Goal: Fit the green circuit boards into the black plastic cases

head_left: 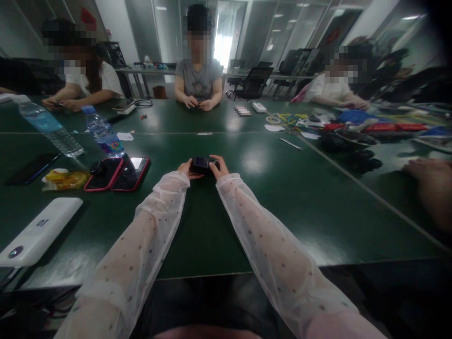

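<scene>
A small black device with a dark screen (201,163) is held low over the green table, straight ahead of me. My left hand (186,169) grips its left side, fingers curled beneath it. On the opposite side, my right hand (218,165) has its thumb at the device's right end and its fingers behind. What kind of device it is, I cannot make out. Both my forearms are in sheer white sleeves with small dark stars.
Left of my arms are two red-edged phones (130,174), a yellow packet (66,180), water bottles (104,132) and a white power bank (42,230). Cables and tools (374,127) lie to the right, near another person's hand (432,183). Several people sit around the table (282,202).
</scene>
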`<state>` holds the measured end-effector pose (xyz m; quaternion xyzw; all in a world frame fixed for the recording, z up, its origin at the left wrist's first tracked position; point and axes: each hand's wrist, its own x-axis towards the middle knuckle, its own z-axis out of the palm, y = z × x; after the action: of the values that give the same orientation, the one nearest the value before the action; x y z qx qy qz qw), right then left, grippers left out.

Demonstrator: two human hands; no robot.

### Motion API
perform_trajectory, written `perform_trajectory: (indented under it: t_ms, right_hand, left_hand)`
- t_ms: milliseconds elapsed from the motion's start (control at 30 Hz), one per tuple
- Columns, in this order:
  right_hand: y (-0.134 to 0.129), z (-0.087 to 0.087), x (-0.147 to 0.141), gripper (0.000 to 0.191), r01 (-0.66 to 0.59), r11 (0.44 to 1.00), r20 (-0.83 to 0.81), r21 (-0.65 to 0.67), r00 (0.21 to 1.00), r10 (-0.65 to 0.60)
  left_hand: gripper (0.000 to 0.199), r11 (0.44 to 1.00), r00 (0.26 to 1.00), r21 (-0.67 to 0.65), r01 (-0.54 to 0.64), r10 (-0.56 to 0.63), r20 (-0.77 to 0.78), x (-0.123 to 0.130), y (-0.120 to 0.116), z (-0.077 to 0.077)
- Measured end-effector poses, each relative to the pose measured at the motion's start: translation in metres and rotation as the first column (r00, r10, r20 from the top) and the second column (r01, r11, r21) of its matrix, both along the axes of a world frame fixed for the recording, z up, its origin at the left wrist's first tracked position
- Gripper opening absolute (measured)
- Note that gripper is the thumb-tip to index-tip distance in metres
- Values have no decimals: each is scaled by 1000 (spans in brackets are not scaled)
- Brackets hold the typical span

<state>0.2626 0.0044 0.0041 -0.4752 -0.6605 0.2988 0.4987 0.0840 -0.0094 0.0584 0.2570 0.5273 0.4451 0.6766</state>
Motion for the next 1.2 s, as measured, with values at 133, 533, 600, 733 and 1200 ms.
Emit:
perform_trajectory:
  t_ms: [133, 533, 600, 733, 1200]
  right_hand:
    - [-6, 1, -5, 36, 51, 998, 181, 43, 982, -58]
    - [-25, 1, -22, 76, -101, 991, 550, 91, 835, 34]
    - [-22, 0, -20, 77, -98, 992, 540, 81, 841, 39]
    - [-18, -1, -18, 78, -105, 992, 533, 72, 844, 51]
    - [-25, 8, -22, 76, -66, 996, 497, 53, 867, 31]
  left_hand:
    - [38, 999, 998, 42, -31, 33, -57, 0, -4, -2]
    - [40, 955, 840, 293, -47, 197, -505, -41, -1, -28]
    - [40, 952, 810, 303, -30, 201, -551, -40, -2, -30]
    - [40, 944, 705, 329, 19, 221, -674, -43, -5, -29]
    - [33, 916, 692, 398, 52, 254, -676, -46, -15, -14]
